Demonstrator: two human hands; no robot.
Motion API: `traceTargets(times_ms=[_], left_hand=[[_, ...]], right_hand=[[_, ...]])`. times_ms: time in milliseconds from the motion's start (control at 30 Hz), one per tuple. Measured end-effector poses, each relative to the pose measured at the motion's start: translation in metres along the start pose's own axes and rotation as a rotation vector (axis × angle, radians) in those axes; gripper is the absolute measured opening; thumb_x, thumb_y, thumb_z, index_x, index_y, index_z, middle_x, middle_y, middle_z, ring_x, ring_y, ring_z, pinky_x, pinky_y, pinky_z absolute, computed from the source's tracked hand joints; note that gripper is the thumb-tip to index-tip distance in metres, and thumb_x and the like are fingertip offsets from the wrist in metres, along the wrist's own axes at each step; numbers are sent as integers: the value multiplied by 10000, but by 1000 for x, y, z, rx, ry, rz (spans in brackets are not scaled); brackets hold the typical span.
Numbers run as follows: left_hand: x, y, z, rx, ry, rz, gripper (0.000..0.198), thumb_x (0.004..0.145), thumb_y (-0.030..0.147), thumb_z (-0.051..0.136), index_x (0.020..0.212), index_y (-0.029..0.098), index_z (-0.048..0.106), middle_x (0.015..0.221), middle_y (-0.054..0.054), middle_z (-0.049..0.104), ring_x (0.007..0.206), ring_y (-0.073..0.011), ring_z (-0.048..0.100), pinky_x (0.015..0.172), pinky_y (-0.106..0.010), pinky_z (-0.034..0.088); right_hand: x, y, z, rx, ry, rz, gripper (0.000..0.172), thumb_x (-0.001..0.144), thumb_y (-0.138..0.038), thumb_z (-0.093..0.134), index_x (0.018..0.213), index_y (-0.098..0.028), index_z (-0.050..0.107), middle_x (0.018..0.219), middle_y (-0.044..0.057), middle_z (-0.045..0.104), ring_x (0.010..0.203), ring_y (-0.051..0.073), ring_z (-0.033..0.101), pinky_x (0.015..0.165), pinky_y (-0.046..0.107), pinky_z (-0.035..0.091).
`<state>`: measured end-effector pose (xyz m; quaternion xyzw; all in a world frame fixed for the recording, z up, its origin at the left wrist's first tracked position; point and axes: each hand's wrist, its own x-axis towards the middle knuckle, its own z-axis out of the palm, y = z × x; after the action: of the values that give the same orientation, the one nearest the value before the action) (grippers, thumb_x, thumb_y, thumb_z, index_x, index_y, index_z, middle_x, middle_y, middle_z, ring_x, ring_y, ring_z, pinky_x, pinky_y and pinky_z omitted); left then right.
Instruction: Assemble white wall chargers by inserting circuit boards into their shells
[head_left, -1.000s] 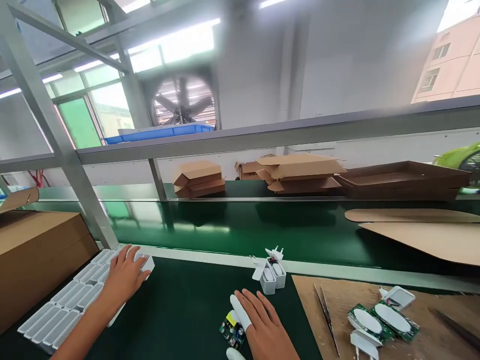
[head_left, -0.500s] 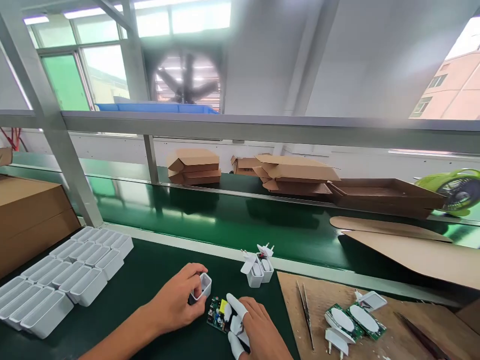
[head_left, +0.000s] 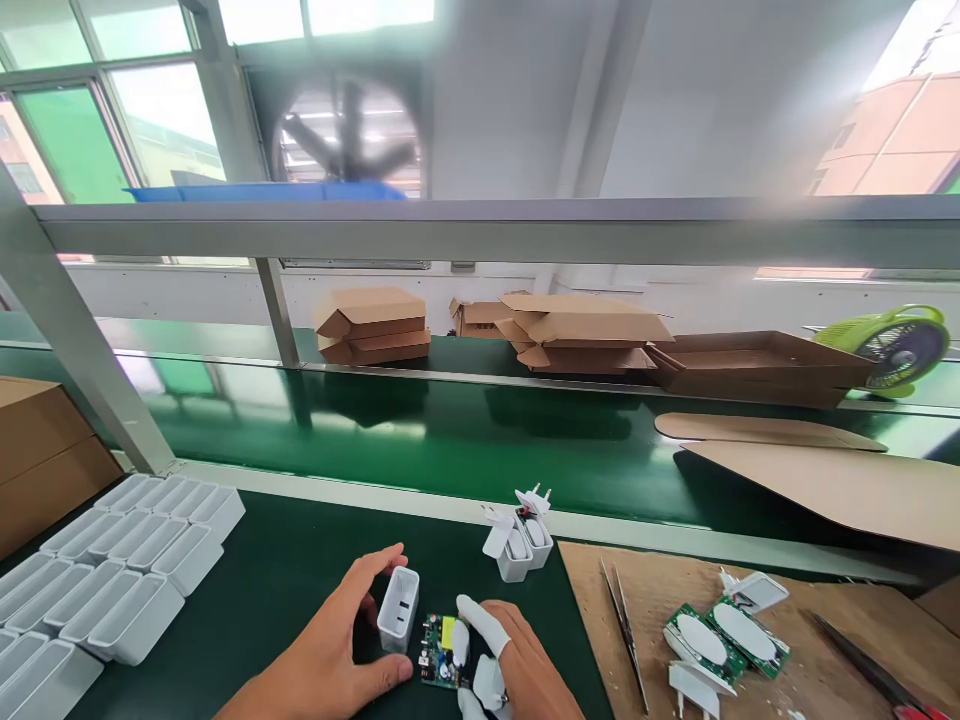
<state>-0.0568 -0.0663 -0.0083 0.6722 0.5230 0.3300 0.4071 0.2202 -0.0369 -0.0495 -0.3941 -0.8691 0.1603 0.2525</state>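
My left hand curls round a small white plastic charger shell that stands on the green mat, fingers behind it and thumb below it. My right hand, with white finger cots on the fingertips, pinches a small green circuit board lying just right of the shell. Rows of several empty white shells lie on the mat to the left.
Two white shells with plug pins stand by the conveyor belt. A cardboard sheet on the right carries tweezers, green boards with white parts and a dark tool. Cardboard boxes and a green fan sit beyond the belt.
My left hand left the rows of shells, carried one white shell to the middle and stood it beside the board. My right hand closed its fingers on the board.
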Motion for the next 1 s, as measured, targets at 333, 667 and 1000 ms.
traceTargets(times_ms=[333, 667, 1000], left_hand=[[1, -6, 17, -22, 247, 38, 811, 830, 262, 743, 1547, 320, 370, 1292, -70, 586, 1207, -273, 639, 1126, -491, 500], [-3, 8, 0, -22, -41, -124, 961, 637, 311, 945, 1494, 331, 510, 1389, -64, 626, 1061, -269, 656, 928, -378, 552], [-5, -7, 17, 343, 239, 379, 643, 853, 219, 831, 1429, 327, 567, 1347, -102, 641, 1240, -306, 642, 1060, -430, 579]], right_hand=[[8, -27, -41, 57, 275, -100, 609, 920, -85, 483, 1506, -235, 409, 1367, 144, 615, 1279, 274, 625, 1077, 421, 571], [3, -33, -52, 135, 287, -41, 544, 915, -128, 565, 1442, -255, 507, 1318, 134, 606, 1186, 244, 680, 976, 342, 622], [6, -33, -19, 5, 406, -332, 677, 853, -103, 654, 1496, -200, 466, 1280, 149, 707, 1213, 295, 679, 1037, 381, 605]])
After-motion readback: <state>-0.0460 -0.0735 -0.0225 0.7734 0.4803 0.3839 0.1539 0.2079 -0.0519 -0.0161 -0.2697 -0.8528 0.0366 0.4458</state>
